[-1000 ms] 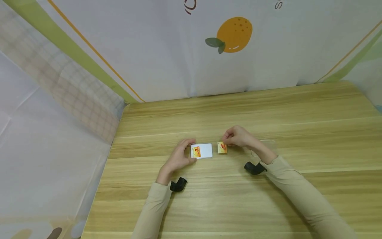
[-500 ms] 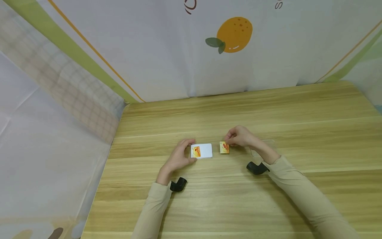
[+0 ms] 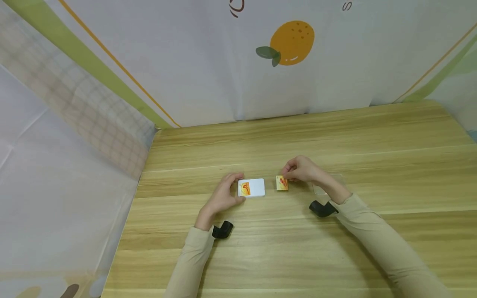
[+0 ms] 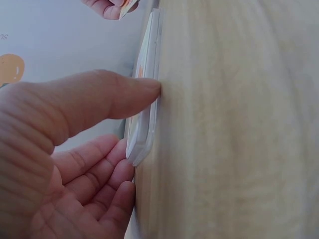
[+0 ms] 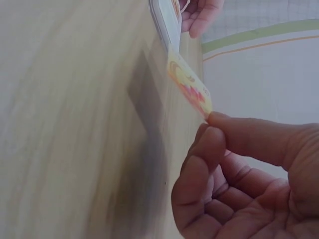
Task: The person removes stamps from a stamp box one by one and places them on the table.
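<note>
"Yellow-and-red square printed card, thin & flat (image 3: 281, 183): where's it at?"

"Just L of the R hand (image 3: 301, 169), b/w both hands. Thumb & index tips pinch it at one corner. It's up off the wood-grain table (image 3: 283, 256); R wrist view has its shadow (image 5: 147, 89) on the wood, apart from it."

"And the L hand (image 3: 223, 193)?"

"Clamped on a white rounded-rect. block w/ clear plastic edging (image 3: 257, 187): thumb on the near edge, fingertips at the far one. Block's flat on the table, w/ a yellow-and-red print (image 3: 244, 189) at the end nearest the palm."

"Card touching it?"

"Nope, small gap b/w 'em."

"Anything by the R wrist?"

"Yep: clear flat plastic rectangle (image 3: 338, 180) on the table, partly hidden by that wrist, plus a black curved piece (image 3: 322, 208) at the beige cuff (image 3: 344, 205)."
</note>
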Demonstrator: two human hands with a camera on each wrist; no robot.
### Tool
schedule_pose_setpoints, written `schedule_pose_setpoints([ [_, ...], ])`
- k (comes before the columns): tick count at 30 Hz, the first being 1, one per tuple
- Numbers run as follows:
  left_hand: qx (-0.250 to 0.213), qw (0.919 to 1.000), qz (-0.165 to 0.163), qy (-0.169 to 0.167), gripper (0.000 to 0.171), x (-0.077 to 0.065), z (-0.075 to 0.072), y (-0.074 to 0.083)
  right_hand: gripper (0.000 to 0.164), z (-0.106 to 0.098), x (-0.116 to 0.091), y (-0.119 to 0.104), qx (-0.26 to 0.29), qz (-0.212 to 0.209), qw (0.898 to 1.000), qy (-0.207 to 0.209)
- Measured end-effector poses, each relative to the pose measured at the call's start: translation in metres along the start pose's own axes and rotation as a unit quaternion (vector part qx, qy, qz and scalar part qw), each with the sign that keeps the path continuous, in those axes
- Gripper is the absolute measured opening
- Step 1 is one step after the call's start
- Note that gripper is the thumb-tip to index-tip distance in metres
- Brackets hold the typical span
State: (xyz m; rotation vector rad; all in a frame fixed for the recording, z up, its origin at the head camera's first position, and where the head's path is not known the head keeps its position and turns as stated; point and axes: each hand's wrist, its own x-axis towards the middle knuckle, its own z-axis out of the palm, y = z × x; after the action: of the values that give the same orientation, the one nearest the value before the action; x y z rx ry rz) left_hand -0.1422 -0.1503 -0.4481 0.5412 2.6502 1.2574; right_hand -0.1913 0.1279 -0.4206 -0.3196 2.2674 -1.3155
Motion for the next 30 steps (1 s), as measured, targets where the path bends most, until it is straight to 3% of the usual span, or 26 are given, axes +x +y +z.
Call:
schedule_pose_setpoints([
  [30,-0.004,0.9998,0.017,0.009,0.065,0.0003,0.0003,0.0,0.009,-0.0074,-0.0052,0.0046,-0.005,0.005,1.0,0.005],
])
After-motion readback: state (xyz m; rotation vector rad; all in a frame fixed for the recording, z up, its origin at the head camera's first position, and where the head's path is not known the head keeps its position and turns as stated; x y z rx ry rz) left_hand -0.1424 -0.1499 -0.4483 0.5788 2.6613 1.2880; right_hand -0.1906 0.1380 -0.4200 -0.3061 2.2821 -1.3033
